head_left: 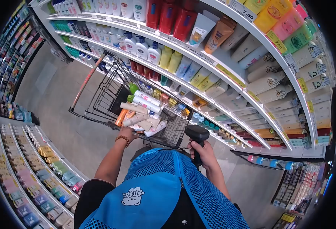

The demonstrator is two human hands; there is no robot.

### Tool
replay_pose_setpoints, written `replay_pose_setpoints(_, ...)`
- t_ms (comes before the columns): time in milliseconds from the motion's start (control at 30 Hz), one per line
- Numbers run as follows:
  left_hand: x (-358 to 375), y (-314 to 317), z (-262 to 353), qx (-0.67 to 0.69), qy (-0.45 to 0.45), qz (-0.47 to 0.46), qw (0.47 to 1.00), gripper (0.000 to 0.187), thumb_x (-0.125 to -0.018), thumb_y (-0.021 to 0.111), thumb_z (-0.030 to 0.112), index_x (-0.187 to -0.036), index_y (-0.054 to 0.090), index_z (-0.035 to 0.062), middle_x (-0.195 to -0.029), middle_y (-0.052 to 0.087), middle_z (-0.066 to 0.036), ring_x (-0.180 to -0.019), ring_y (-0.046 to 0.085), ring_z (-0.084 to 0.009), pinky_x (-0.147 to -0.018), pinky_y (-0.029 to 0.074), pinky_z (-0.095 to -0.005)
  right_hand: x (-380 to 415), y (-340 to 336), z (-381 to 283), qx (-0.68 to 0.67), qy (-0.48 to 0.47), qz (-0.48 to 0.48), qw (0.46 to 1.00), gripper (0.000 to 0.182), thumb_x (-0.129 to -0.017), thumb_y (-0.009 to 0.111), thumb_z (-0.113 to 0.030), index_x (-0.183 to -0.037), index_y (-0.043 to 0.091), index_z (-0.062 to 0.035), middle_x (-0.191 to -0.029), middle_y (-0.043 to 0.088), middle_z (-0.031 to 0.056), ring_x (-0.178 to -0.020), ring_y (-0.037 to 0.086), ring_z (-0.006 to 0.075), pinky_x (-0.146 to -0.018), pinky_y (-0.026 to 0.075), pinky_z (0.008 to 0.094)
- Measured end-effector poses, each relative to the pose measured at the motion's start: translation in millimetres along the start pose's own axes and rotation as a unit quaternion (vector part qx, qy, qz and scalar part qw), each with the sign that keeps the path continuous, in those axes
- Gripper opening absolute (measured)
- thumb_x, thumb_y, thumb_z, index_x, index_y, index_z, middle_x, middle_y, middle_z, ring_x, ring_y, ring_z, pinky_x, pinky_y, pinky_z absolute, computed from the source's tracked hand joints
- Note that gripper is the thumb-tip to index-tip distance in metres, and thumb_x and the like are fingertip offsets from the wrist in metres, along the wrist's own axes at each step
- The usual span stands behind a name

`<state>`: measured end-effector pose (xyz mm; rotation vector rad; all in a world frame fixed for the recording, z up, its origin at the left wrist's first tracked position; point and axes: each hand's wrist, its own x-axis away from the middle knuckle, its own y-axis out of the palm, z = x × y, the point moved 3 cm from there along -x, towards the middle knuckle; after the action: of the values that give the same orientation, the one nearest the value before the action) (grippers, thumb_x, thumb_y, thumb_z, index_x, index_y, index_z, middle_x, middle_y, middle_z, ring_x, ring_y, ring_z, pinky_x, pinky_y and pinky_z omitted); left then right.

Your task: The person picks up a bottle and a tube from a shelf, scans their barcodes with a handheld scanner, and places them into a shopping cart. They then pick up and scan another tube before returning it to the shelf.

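Note:
A black wire shopping cart [99, 91] stands before me, with several bottles and tubes lying in it, among them white bottles [147, 99], an orange tube [120, 117] and a green bottle [134, 89]. My left hand [127, 134], a beaded bracelet at its wrist, is at the cart's near rim beside the orange tube; its fingers are too hidden to tell their grip. In my right hand [201, 150] is a black handheld scanner [197, 133], its fingers wrapped round the handle, just right of the cart's corner.
Tall shelves [229, 82] of bottles and tubes with price labels curve along the front and right, close beside the cart. Lower shelves [36, 168] of packaged goods stand at the left. Grey floor [53, 87] shows between them. A further rack [299, 183] is at the lower right.

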<state>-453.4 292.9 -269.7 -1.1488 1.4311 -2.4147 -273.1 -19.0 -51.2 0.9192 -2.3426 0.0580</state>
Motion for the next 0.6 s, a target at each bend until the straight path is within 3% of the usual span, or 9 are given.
replay_pose_setpoints(100, 7.0, -3.9, 2.2, -0.026, 0.018, -0.04, 0.999, 0.04, -0.08, 0.072, 0.049, -0.108, 0.076, 0.0203, -0.114, 0.07, -0.009, -0.118, 0.057, -0.0279, -0.106, 0.039, -0.0395, 0.6, 21.2, 1.0, 0.034, 0.007, -0.005, 0.999, 0.028, -0.094, 0.063, -0.021, -0.113, 0.056, -0.001, -0.089, 0.065, 0.0074, -0.064, 0.058, 0.0114, -0.055, 0.049, 0.0257)
replay_pose_setpoints(300, 10.8, -0.8, -2.4, -0.003, -0.021, -0.018, 1.0, 0.035, -0.082, 0.071, 0.047, -0.102, 0.078, 0.0185, -0.11, 0.071, -0.009, -0.112, 0.061, -0.0265, -0.107, 0.038, -0.0389, 4.4, 35.7, 2.8, 0.018, -0.01, 0.013, 1.0, 0.027, -0.094, 0.063, -0.02, -0.113, 0.056, -0.0011, -0.089, 0.066, 0.0071, -0.063, 0.058, 0.0113, -0.055, 0.049, 0.0256)
replay_pose_setpoints(367, 5.8, 4.7, -6.3, -0.015, -0.013, 0.002, 1.0, 0.037, -0.082, 0.071, 0.047, -0.101, 0.078, 0.0164, -0.107, 0.072, -0.01, -0.11, 0.061, -0.0271, -0.106, 0.038, -0.0391, 3.9, 42.3, 0.7, 0.006, -0.002, 0.023, 1.0, 0.021, -0.094, 0.064, -0.019, -0.105, 0.06, -0.0017, -0.089, 0.065, 0.0056, -0.067, 0.058, 0.0102, -0.058, 0.05, 0.0254)
replay_pose_setpoints(600, 0.6, 2.7, -12.6, -0.032, -0.004, 0.015, 0.999, 0.044, -0.082, 0.068, 0.051, -0.095, 0.077, 0.009, -0.1, 0.072, -0.014, -0.108, 0.062, -0.0289, -0.1, 0.039, -0.0411, 2.2, 46.7, 4.5, 0.05, 0.013, 0.01, 0.999, 0.027, -0.094, 0.063, -0.021, -0.113, 0.056, -0.0016, -0.089, 0.065, 0.0072, -0.064, 0.057, 0.0108, -0.055, 0.048, 0.0258)
